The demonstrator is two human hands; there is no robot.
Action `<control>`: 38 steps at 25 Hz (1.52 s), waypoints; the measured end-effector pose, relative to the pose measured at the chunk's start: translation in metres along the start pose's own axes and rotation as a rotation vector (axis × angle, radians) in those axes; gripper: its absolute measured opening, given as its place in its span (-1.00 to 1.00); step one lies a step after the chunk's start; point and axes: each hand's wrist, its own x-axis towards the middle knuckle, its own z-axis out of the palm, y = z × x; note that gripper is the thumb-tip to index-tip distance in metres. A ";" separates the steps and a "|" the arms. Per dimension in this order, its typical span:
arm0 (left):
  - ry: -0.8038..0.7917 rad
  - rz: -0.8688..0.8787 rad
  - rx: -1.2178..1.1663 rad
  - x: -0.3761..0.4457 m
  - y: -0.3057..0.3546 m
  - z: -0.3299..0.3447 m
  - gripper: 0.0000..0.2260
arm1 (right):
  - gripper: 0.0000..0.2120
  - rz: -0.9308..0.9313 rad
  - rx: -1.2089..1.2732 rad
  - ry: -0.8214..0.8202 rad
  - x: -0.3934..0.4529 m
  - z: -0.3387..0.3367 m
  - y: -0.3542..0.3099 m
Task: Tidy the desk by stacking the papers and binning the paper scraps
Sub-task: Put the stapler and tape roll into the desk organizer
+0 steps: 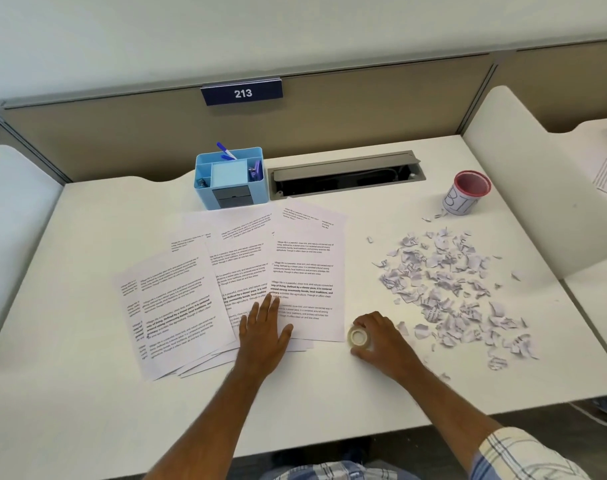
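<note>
While the white desk (87, 393) fills most of the frame, the fanned-out sheets of white printed paper (233, 285) lie left of centre, overlapping one another at skewed angles. Just above them, toward the upper middle, stands a light blue plastic desk organiser (230, 178) with a blue pen (226, 151) poking out of it, touching the far edge of the sheets. The left hand (262, 327) lies flat on the lower part of the papers, fingers straight and spread, gripping nothing. Right of the organiser a grey cable slot (345, 173) with its lid raised is sunk into the desk, below a dark blue plate reading 213 (242, 93) on the beige partition (87, 133). At lower centre-right the right hand (378, 336) curls its fingers round a small clear roll of tape (358, 337), just beside the right edge of the papers and between them and the scraps. The heap of torn white paper scraps (451, 289) spreads across the right of the frame. Above it, at upper right, stands the small red-rimmed cup with a white handwritten label (467, 192), a few scraps lying at its foot.
</note>
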 end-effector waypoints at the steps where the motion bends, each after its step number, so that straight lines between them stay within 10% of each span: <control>1: -0.003 0.000 0.001 -0.001 0.000 0.001 -0.17 | -0.49 0.005 0.013 0.011 0.000 0.001 -0.001; 38: 0.014 -0.169 -0.035 0.096 -0.121 -0.077 -0.34 | -0.50 -0.262 -0.060 0.237 0.301 -0.045 -0.237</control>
